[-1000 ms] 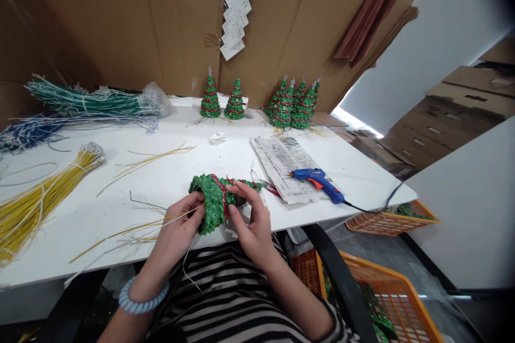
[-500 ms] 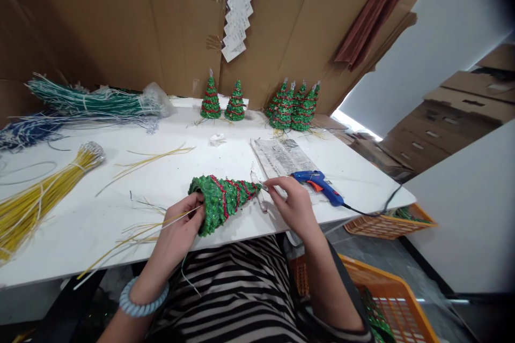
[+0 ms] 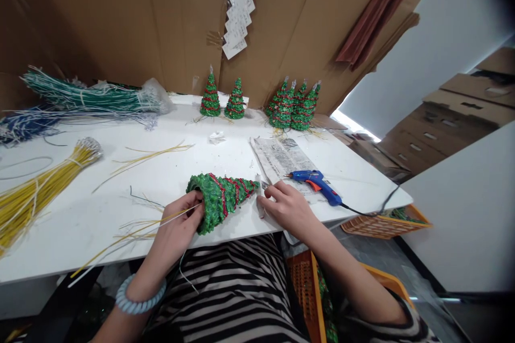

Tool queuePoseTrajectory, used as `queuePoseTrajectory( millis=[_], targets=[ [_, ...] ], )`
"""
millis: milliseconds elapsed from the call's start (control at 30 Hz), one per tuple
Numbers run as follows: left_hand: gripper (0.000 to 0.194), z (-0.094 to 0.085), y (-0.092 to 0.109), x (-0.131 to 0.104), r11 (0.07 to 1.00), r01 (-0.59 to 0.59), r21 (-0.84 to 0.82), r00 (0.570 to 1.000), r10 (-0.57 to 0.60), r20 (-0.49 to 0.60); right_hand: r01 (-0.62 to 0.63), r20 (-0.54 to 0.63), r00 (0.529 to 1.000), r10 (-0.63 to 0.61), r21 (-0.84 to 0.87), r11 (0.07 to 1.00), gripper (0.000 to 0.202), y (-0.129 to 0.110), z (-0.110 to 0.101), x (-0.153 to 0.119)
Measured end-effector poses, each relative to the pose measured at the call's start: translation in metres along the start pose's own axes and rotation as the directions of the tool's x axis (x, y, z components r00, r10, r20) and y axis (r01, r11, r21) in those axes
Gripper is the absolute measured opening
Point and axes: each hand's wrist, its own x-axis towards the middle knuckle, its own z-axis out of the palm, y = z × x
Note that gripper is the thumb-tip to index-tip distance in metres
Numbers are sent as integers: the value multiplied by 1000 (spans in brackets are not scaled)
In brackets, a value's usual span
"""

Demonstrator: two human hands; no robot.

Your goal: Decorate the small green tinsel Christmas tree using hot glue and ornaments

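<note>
A small green artificial Christmas tree with red garland lies on its side, its tip pointing right. My left hand grips it at the open base, fingers partly hidden inside the rim. Yellow and white wires trail leftward from there across my palm. Just right of the tip, my right hand is closed with curled fingers, apart from the tree. A small shiny bit shows by its fingertips, too small to name. They rest by the folded edge of a newspaper. On that paper lies a blue glue gun.
Finished-looking trees stand along the cardboard wall, with more trees at back right. Bundles of yellow wires and green wires lie left. Orange crates stand below the table's right side. The glue gun's cord crosses the table edge.
My right hand has drawn away from the tree's tip, dropping slightly to the newspaper's edge with fingers more curled. The left hand keeps its hold on the tree.
</note>
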Motion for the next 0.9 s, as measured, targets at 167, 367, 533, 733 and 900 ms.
queuePoseTrajectory(
  millis=[167, 367, 533, 733, 900],
  targets=[
    [17, 0, 0, -1, 1000, -8, -4, 1000, 8, -5, -39, -152, 986, 75, 229, 973, 16, -6, -20, -6],
    [17, 0, 2, 0, 1000, -6, -8, 1000, 6, -4, -260, -219, 837, 501, 646, 717, 7, -15, -35, -2],
    [18, 0, 2, 1, 1000, -1, 1, 1000, 1, 0, -396, -43, 790, 612, 726, 562, 13, -17, -26, 9],
    [18, -1, 1, 0, 1000, -4, 8, 1000, 4, 10, -487, 175, 840, 513, 662, 570, 26, -13, -19, 11],
    [16, -1, 4, 0, 1000, 9, 23, 1000, -9, 4, -441, 147, 790, 595, 811, 385, 28, -14, -35, 19]
  ],
)
